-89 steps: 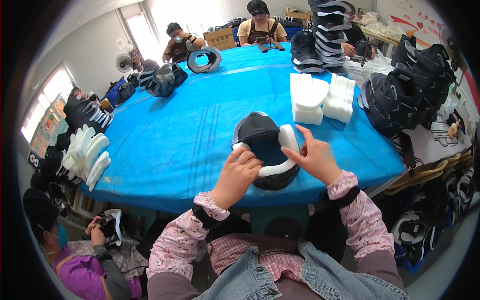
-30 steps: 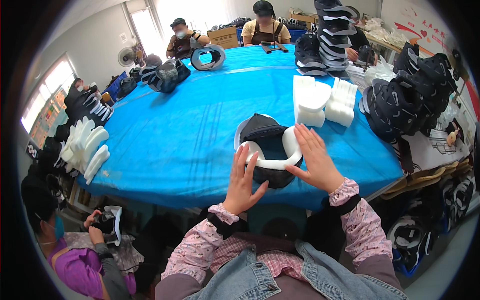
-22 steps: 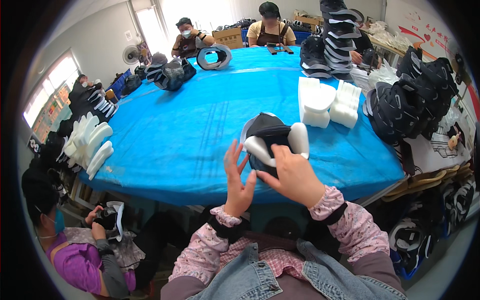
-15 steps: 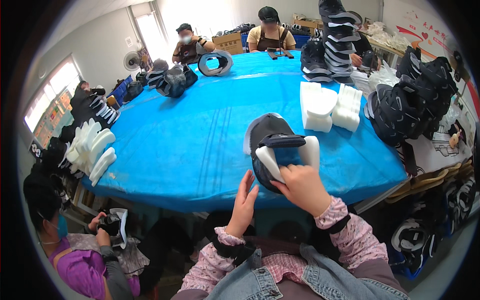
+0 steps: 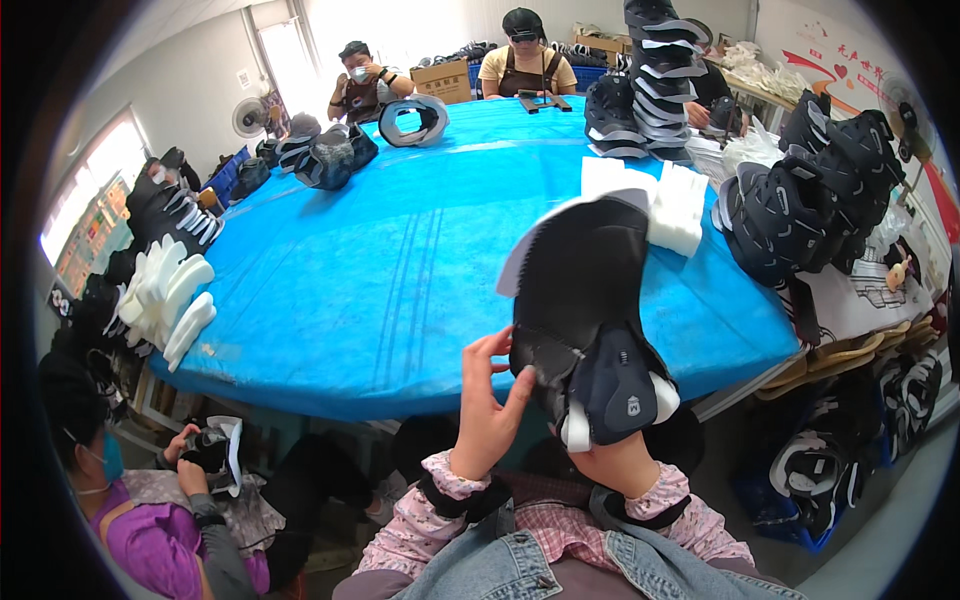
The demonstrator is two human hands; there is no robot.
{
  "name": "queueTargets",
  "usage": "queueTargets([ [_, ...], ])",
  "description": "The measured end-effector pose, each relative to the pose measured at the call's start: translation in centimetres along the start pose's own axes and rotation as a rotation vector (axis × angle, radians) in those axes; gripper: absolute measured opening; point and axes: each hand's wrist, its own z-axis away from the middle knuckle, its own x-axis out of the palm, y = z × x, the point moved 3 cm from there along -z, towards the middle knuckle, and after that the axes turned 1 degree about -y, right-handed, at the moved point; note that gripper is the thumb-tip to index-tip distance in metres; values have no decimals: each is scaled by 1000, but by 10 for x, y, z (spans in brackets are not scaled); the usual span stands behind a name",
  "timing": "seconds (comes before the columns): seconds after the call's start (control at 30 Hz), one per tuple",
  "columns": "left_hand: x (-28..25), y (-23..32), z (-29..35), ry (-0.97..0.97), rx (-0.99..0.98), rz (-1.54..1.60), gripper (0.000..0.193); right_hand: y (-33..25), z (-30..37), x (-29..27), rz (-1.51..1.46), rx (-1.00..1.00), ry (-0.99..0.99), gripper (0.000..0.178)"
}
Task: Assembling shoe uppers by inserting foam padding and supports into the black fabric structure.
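A black shoe upper [image 5: 585, 270] with a pale grey lower rim stands raised above the near edge of the blue table, toe end up. Its padded tongue [image 5: 618, 385] faces me, and white foam pads [image 5: 577, 428] stick out at the collar on both sides. My right hand [image 5: 615, 463] grips the upper from below at the collar end; most of its fingers are hidden. My left hand [image 5: 485, 405] is beside the upper's left side, thumb and fingers apart, fingertips at its edge; whether they press on it I cannot tell.
White foam blocks [image 5: 678, 215] stand behind the upper. A tall stack of uppers [image 5: 660, 90] and a dark pile [image 5: 775, 220] rise on the right, with loose foam pieces [image 5: 165, 290] at left. A co-worker [image 5: 165, 530] sits close on my left; others sit across the blue table [image 5: 330, 290].
The upper has swung upright and come nearer, its toe now pointing up and its tongue toward me. My right hand has moved down beneath the collar; my left hand has come to its side.
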Motion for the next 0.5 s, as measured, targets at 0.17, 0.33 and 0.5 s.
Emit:
queueTargets([
  [0.17, -19, -30, 16, 186, -173, 297, 32, 0, -2, -7, -138, -157, -210, 57],
  [0.33, -33, -29, 16, 60, -299, 92, 35, 5, 0, 6, -274, 19, -207, 58],
  [0.5, -36, -29, 13, 65, -314, 49, 37, 0, 4, 17, -235, -35, -218, 56],
])
